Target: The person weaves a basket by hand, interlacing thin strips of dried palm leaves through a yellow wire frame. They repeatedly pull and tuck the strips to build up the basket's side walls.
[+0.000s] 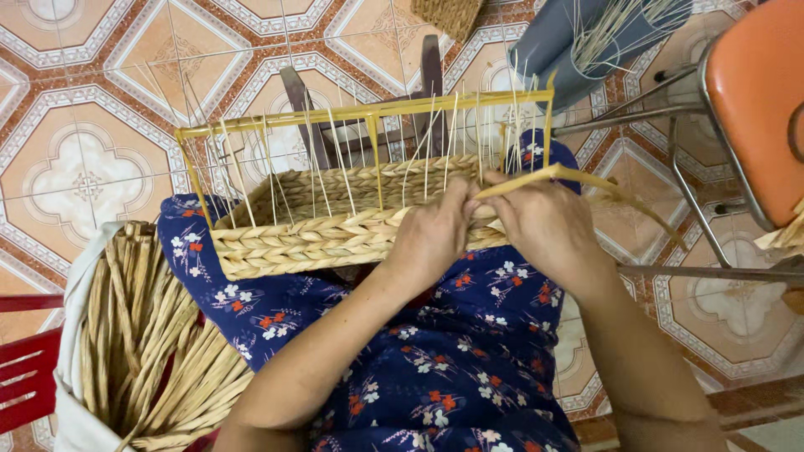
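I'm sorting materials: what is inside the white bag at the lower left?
The white bag holds a bundle of dried tan fibre strands, bent and packed together, beside the blue floral lap. Its bottom and anything under the strands are covered.

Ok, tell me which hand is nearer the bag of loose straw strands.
Left. The left hand works the basket wall, on the side toward the bag of strands; the right hand is farther off.
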